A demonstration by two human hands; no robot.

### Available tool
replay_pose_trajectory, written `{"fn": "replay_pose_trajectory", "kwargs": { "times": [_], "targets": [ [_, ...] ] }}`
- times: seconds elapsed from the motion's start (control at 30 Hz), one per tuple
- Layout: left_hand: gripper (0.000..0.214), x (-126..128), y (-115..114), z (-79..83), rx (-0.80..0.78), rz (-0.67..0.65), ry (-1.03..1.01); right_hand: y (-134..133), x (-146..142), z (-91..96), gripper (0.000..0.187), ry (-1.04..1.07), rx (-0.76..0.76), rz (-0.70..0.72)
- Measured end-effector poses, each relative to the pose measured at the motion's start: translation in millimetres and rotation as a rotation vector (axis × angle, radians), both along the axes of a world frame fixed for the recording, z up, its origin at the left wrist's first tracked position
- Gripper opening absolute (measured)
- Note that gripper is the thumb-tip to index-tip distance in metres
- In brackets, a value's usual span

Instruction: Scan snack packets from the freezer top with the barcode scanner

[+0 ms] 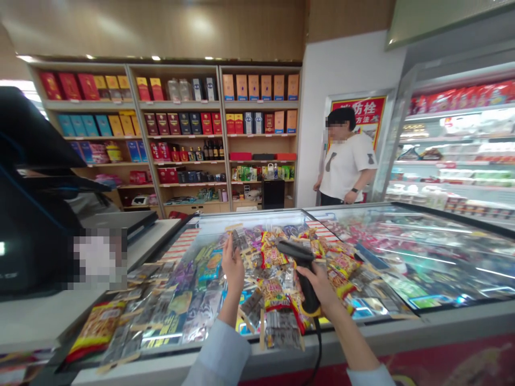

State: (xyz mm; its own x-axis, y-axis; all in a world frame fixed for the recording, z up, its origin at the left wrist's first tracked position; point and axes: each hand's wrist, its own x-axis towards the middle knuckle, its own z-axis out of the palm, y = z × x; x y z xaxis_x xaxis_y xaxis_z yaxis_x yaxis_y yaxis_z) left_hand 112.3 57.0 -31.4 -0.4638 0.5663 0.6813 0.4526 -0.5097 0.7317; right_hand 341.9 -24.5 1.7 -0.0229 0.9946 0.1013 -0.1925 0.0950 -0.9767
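Observation:
My right hand [321, 285] is wrapped round the handle of a black barcode scanner [298, 251]. The scanner's head points left, and its cable hangs down from the handle's end. My left hand [233, 267] is raised over the glass lid, its fingers closed at the edge of a small grey packet [240, 239] with a tan end strip. Under and between both hands, many similar grey packets [282, 329] lie loose on the glass. Red and yellow snack bags [272, 294] are mixed among them.
The goods lie on a glass-topped chest freezer [402, 257]. At left stand a counter [30, 319] and a dark checkout machine [32, 214]. Across the freezer is a person in a white shirt [346, 166]. Behind are shelves of boxes [181, 123] and a lit fridge [458, 150].

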Motion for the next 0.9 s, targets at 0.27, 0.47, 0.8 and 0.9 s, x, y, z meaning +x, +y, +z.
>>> {"fn": "replay_pose_trajectory", "kwargs": {
  "times": [0.27,0.47,0.8,0.9],
  "targets": [
    [0.048,-0.4,7.6,-13.3,0.031,0.014,0.026,-3.7,-16.9,4.4,0.015,-0.331,0.161,0.03],
    [0.049,1.8,5.6,-13.0,0.016,0.006,0.057,3.2,-20.2,-4.4,0.017,-0.372,0.185,0.037],
    [0.049,3.9,5.0,-12.8,-0.047,-0.046,0.042,-2.7,-22.6,3.3,0.022,-0.395,0.164,-0.01],
    [0.05,3.4,-7.4,-4.3,-0.077,-0.037,0.036,-4.7,-24.0,6.7,0.024,-0.281,0.109,-0.012]
  ]
}}
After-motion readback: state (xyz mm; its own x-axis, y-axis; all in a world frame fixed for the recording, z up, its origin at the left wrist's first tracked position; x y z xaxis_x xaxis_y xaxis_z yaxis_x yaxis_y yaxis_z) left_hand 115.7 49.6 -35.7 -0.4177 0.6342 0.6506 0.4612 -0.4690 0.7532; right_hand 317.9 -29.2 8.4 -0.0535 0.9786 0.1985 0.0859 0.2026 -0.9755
